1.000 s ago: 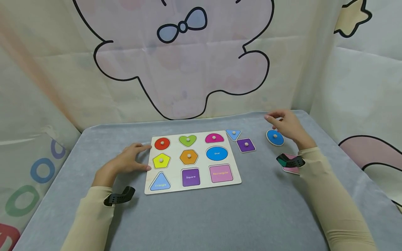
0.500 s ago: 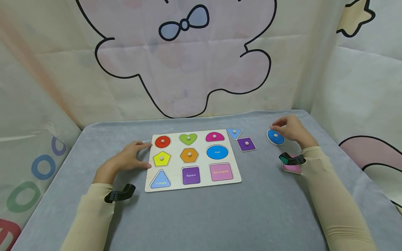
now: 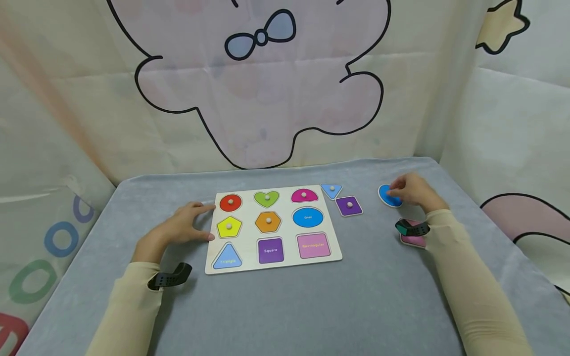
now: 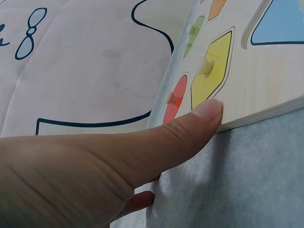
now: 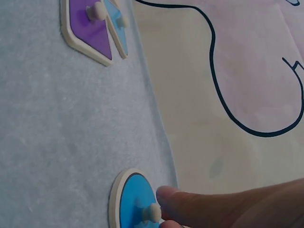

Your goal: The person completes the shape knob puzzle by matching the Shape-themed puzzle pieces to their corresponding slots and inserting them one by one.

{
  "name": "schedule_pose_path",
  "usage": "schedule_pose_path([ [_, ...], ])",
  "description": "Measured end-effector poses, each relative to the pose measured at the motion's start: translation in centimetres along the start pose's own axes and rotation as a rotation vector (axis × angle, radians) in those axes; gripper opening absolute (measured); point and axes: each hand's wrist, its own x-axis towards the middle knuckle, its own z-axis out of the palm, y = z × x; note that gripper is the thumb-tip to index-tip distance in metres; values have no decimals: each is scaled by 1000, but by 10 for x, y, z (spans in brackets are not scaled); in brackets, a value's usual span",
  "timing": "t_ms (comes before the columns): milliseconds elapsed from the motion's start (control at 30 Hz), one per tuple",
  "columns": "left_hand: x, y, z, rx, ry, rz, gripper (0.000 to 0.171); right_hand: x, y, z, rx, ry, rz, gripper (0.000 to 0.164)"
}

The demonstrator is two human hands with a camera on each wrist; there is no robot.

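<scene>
My left hand point(image 3: 180, 228) rests at the left edge of a wooden shape-puzzle board point(image 3: 247, 243), its thumb point(image 4: 207, 111) on the board's edge beside the yellow pentagon point(image 4: 213, 66). My right hand point(image 3: 416, 192) is over the blue oval puzzle piece point(image 3: 388, 197), which lies flat on the table. In the right wrist view the thumb and a fingertip are close to the oval's knob point(image 5: 153, 212), not wrapped round it. Knobbed pieces fill the board's upper places; its oval point(image 3: 308, 217), triangle, square and rectangle places show printed words.
A light-blue triangle piece point(image 3: 331, 190) and a purple square piece point(image 3: 349, 206) lie off the board's upper right corner. A pink piece point(image 3: 413, 241) lies partly under the right wrist strap. Grey cloth point(image 3: 285, 311) covers the table; printed curtains stand behind and at the sides.
My right hand has come down and slightly right, from above the blue oval piece to its knob. My left hand and the board keep their places.
</scene>
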Motion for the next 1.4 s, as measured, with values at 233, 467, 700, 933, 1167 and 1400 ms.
schedule_pose_path([
  [233,0,1,-3,1,-1,15,92,0,4,1,-32,22,45,30],
  [467,2,1,-4,7,7,26,93,-2,3,1,-50,29,89,30],
  [700,5,1,-2,9,0,16,93,-1,0,3,-46,36,84,28],
  [933,5,3,-2,6,-6,14,93,-1,-9,5,-5,70,34,25],
  [1167,3,2,-1,8,-3,-3,94,2,-24,9,66,122,-13,29],
  [1400,2,0,2,3,1,-18,95,6,-33,13,131,140,-49,32],
])
